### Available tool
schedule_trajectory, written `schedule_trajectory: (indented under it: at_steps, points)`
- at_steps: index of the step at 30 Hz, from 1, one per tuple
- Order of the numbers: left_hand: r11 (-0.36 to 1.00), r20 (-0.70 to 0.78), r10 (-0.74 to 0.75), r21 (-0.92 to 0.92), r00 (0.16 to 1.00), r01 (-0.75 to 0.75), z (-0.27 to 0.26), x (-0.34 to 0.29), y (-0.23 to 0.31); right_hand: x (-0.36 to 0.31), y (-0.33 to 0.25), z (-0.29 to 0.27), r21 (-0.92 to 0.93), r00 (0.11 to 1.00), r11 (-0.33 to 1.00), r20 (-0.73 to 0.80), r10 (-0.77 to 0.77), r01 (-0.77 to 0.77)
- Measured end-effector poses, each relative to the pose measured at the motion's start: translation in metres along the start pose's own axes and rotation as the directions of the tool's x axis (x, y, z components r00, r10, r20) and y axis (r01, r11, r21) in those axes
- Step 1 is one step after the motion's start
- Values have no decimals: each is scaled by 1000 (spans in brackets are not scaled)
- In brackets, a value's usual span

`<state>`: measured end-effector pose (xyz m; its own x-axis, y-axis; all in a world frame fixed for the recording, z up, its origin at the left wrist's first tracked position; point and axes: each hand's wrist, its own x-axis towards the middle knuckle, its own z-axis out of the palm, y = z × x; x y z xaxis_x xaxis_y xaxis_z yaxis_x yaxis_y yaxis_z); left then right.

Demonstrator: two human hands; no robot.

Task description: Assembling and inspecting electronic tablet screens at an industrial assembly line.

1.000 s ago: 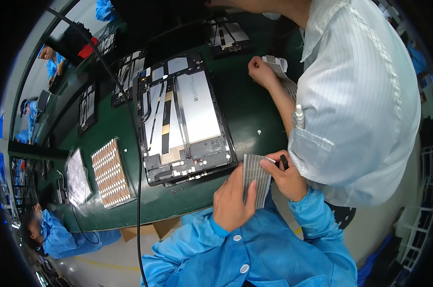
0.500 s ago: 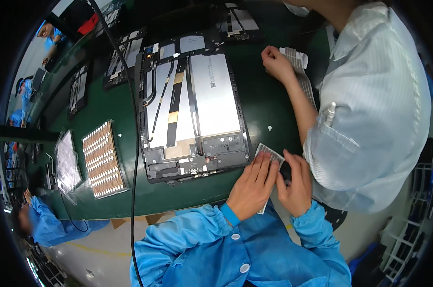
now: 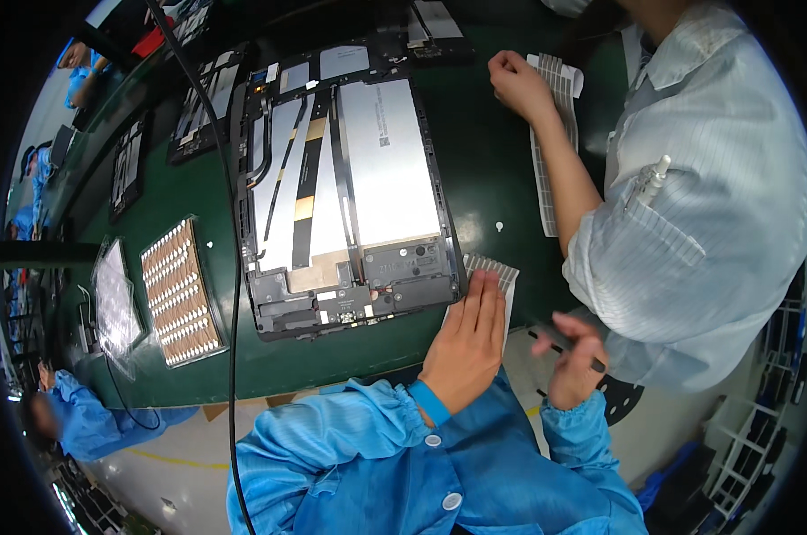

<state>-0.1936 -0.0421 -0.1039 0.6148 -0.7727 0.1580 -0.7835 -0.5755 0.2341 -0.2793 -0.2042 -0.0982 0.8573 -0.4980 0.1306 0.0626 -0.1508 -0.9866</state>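
My left hand [image 3: 466,343] lies with its fingers stretched flat on a white sheet [image 3: 508,283] printed with a grey grid of small labels, at the near edge of the green table. To its right, my right hand [image 3: 574,379] is raised, its fingers closed round a dark, slim, pen-like tool [image 3: 557,338]; motion smears the fingertips and the tool. Just left of the sheet is an opened tablet [image 3: 399,187], its back off. Silver battery plates, black and gold flat cables and dark modules show inside it.
A black cable [image 3: 236,294] hangs across the view, left of the tablet. Further left are a tray of small white-tipped parts [image 3: 179,294] and a clear plastic pack [image 3: 118,303]. More opened tablets [image 3: 209,102] lie behind. At right, a co-worker's forearm [image 3: 559,165] rests over another label strip [image 3: 542,192].
My right hand has left the sheet, moved down and right, and now holds the dark tool. The left hand stays on the sheet. The whole view has shifted slightly.
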Motion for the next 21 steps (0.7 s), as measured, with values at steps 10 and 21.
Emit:
schedule_trajectory:
  at_steps: [10,21]
  points:
    - [999,30,-14,36,999,13,-4,1,1,23,29,29,-53,980,991,-159,117,-127]
    - [999,45,-30,27,999,29,-5,1,1,37,13,29,-30,966,970,-109,236,-241]
